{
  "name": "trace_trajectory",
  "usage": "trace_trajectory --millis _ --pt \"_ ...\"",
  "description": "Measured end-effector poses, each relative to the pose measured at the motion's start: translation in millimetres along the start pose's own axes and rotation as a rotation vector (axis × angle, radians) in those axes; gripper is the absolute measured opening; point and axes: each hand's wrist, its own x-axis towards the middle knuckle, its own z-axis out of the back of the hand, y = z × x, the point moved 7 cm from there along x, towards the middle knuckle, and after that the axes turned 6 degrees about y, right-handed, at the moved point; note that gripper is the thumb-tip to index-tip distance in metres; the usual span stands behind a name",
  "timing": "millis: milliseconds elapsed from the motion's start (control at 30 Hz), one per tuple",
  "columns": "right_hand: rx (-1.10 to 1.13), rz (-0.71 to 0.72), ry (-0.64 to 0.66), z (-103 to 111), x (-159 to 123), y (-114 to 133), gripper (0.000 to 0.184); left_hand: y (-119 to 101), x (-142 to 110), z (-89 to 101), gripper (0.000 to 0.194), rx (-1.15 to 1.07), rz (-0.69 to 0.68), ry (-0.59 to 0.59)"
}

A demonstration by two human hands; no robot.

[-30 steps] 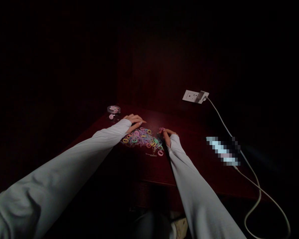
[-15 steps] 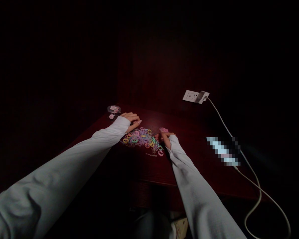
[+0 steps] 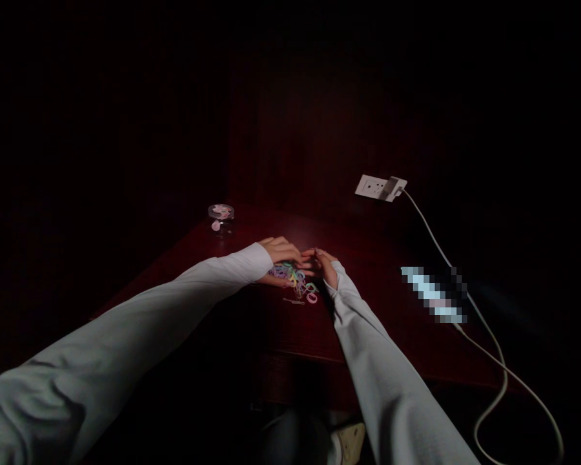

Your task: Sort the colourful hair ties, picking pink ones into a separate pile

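Observation:
A pile of small colourful hair ties (image 3: 290, 274), in purple, green, yellow and pink, lies on the dark red table. My left hand (image 3: 283, 253) reaches over the pile, fingers bent and apart, with the thumb low along its near side. Much of the pile is hidden beneath it. My right hand (image 3: 325, 265) is at the pile's right edge, its fingers pointing left towards the left fingertips. Whether the hands touch I cannot tell. A pink hair tie (image 3: 312, 298) and a thin hairpin-like piece (image 3: 294, 301) lie on the near side.
A clear round container (image 3: 221, 219) with pink pieces stands at the back left of the table (image 3: 290, 329). At the right lies a pixelated phone-like object (image 3: 433, 294) on a white cable (image 3: 501, 355). The cable runs from a charger (image 3: 392, 187) in a wall socket (image 3: 370, 187).
My left hand has moved right and nearer, from the pile's far left edge onto the pile. My right fingers have shifted slightly, and the pink bunch beside them is now mostly hidden.

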Motion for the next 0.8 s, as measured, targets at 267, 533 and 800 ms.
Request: trace_trajectory --millis 267,533,800 --pt "-0.079 0.045 -0.122 7 6 3 0.057 11 9 -39.9 0.040 -0.002 -0.089 0.096" --pt "-0.239 0.070 -0.185 17 10 0 0.067 8 4 -22.6 0.030 -0.073 -0.103 0.089" --pt "-0.404 0.120 -0.207 19 8 3 0.061 8 6 -20.1 0.021 -0.186 -0.091 0.048"
